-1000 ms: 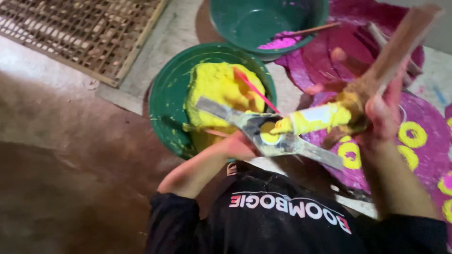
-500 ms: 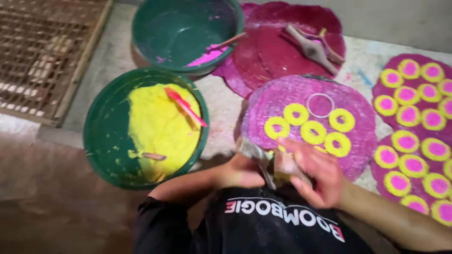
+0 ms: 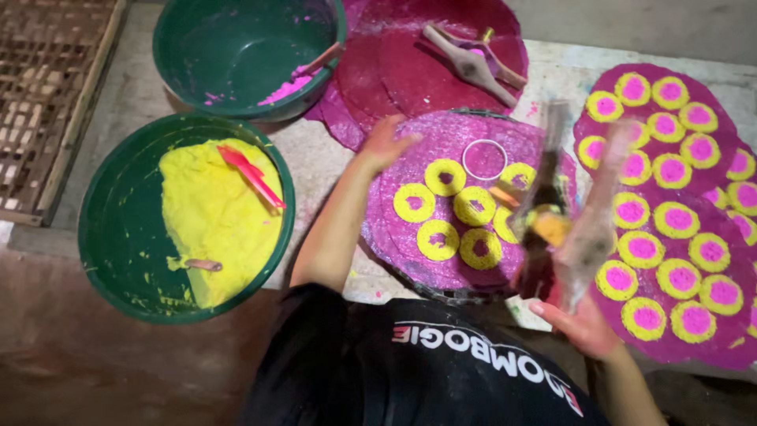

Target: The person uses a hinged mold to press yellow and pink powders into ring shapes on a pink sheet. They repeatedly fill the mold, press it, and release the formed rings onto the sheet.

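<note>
Magenta round mats covered most of the surface, and the middle mat served as the centre of everything. Beside it, toward the right hand, a larger mat carried many yellow rings filled with pink. Beyond it lay a darker mat with a wooden press tool on top. On the other side of the middle mat sat a green basin of yellow paste with a red scraper lying in it, and past that basin a second green basin held a little pink paste.

On the middle mat itself were several hollow yellow rings and a thin white ring mould. The left hand rested on that mat's far edge, fingers loosely curled. The right hand gripped a two-handled press, blurred, just above the mat's near edge, with a lump of yellow paste between its arms.
</note>
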